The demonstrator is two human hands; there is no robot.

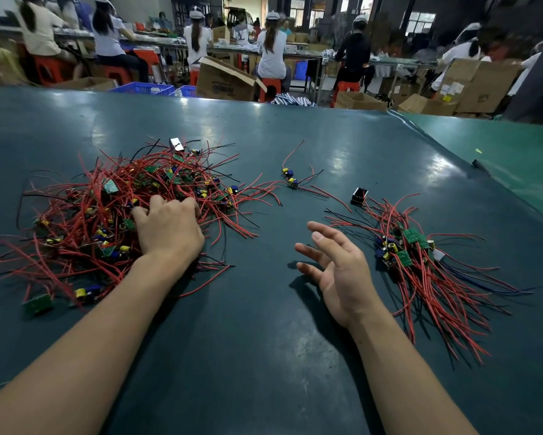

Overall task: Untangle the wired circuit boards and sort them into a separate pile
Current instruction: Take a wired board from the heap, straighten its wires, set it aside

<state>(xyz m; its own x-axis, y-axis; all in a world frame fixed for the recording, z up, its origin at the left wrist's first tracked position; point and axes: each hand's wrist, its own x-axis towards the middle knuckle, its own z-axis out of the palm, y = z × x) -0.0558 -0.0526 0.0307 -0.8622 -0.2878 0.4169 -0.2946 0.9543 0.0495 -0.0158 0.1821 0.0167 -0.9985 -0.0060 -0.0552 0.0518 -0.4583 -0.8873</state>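
Roughly, I would call this less than halfway done. My left hand (169, 227) lies on the near right edge of the tangled pile (113, 215), fingers curled down into the red wires; I cannot tell whether they have pinched one particular board or are only digging in. My right hand (336, 268) hovers just above the table (263, 356) with its fingers spread and nothing in them, between the two heaps and nearer the sorted pile (420, 262).

That sorted pile sits on the right, its boards bunched at the far end and the wires trailing toward me, fairly combed out. It looks clearly smaller than the tangle on the left, where boards and wires cross every way. A loose cluster (290, 178) of a few wired boards lies apart, farther back between the heaps, joined to neither.

So most of the work remains, I judge: the big knot, then that stray cluster.
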